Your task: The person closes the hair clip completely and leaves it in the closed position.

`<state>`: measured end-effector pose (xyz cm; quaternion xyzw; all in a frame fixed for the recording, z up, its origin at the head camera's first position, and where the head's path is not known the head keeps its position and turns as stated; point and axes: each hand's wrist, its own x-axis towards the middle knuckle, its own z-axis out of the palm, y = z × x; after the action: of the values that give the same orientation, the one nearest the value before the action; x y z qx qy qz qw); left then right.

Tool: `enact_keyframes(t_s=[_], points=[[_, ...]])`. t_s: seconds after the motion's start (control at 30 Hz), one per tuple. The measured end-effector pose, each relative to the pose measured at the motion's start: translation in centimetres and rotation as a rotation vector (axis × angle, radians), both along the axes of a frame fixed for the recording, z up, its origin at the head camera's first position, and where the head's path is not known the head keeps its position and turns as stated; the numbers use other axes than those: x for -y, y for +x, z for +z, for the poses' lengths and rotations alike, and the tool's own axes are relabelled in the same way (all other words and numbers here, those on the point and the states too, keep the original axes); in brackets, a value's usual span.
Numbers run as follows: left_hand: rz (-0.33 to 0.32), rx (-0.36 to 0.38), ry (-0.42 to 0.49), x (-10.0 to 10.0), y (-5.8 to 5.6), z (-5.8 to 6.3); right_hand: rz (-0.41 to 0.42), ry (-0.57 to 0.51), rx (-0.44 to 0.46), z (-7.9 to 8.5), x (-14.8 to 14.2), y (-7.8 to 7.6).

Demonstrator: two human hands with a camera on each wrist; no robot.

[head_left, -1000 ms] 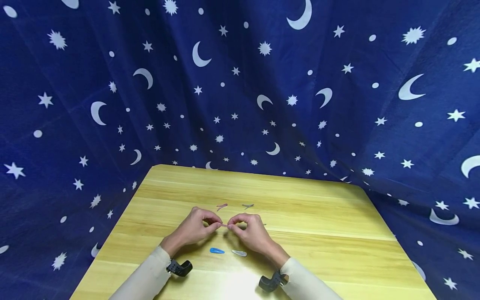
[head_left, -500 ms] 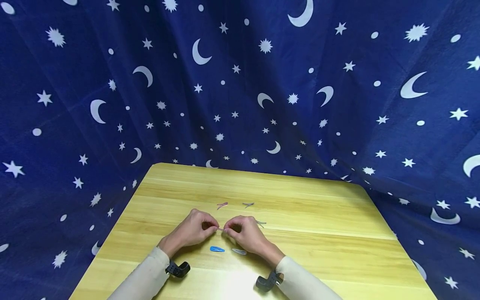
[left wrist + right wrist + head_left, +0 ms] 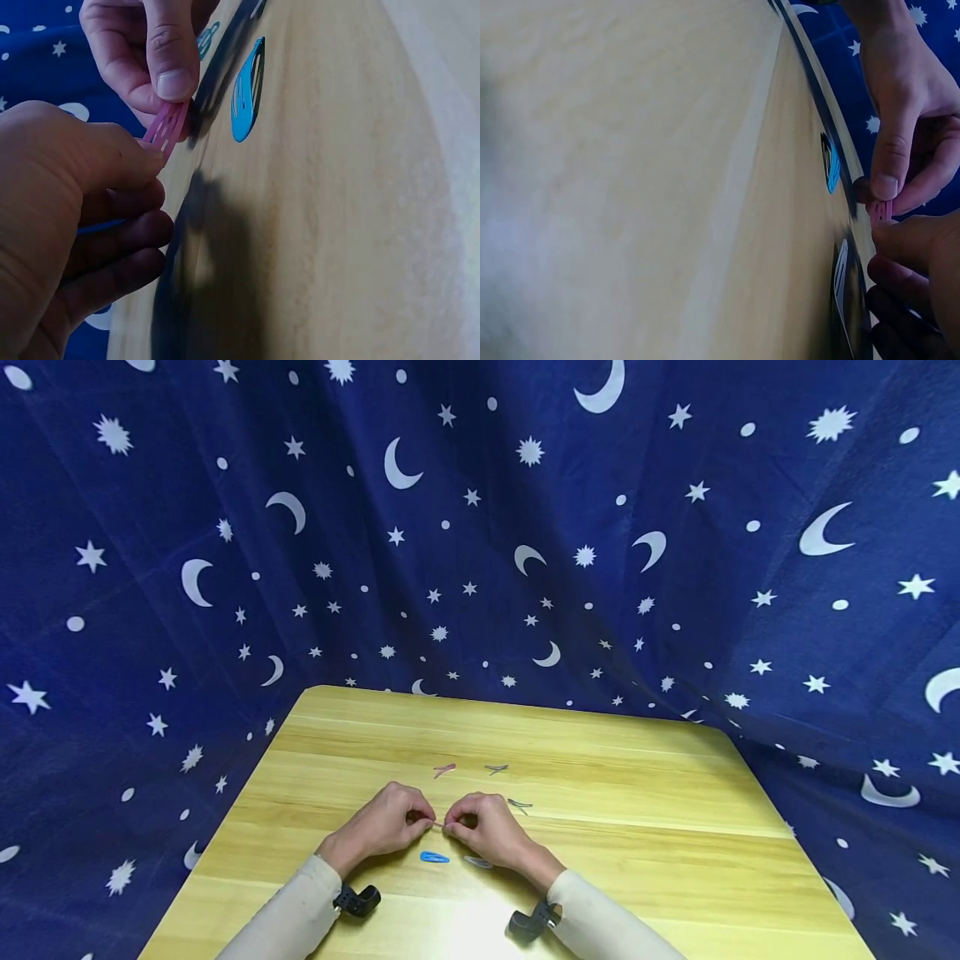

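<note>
Between both hands a pink snap hair clip (image 3: 168,126) is stretched, held above the table. My left hand (image 3: 388,820) pinches one end of it with thumb and fingertips. The other end sits between the thumb and forefinger of my right hand (image 3: 489,828). In the right wrist view only a short pink stretch of it shows between the thumbs. On the table below the hands lies a blue snap clip (image 3: 435,857). Beside it is a whitish-grey snap clip (image 3: 477,862), close under my right wrist.
Farther back on the wooden table (image 3: 637,777) lie a pink clip (image 3: 445,770) and a grey clip (image 3: 496,769), both sprung apart. Another sprung grey clip (image 3: 520,806) rests just beyond my right hand. A dark blue star-patterned curtain (image 3: 480,527) surrounds the table.
Both hands have come slightly nearer the body with the pink hair clip, and the right hand has shifted left. The grey clip behind the right hand now shows more fully.
</note>
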<state>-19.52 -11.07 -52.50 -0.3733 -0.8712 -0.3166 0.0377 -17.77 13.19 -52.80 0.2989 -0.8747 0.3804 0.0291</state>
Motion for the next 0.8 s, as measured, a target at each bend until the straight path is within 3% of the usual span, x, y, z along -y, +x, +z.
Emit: enact_keyframes(t_s=[0.27,0.57,0.8], points=[[-0.008,0.003,-0.026,0.14,0.0,-0.32,0.025,0.027,-0.007,-0.19,0.2,-0.1],[0.006,0.024,-0.078,0.21,-0.06,-0.6,0.05,0.054,-0.078,-0.37,0.52,-0.27],[-0.006,0.05,-0.059,0.24,-0.24,-0.43,0.04,0.042,-0.082,-0.23,0.27,-0.12]])
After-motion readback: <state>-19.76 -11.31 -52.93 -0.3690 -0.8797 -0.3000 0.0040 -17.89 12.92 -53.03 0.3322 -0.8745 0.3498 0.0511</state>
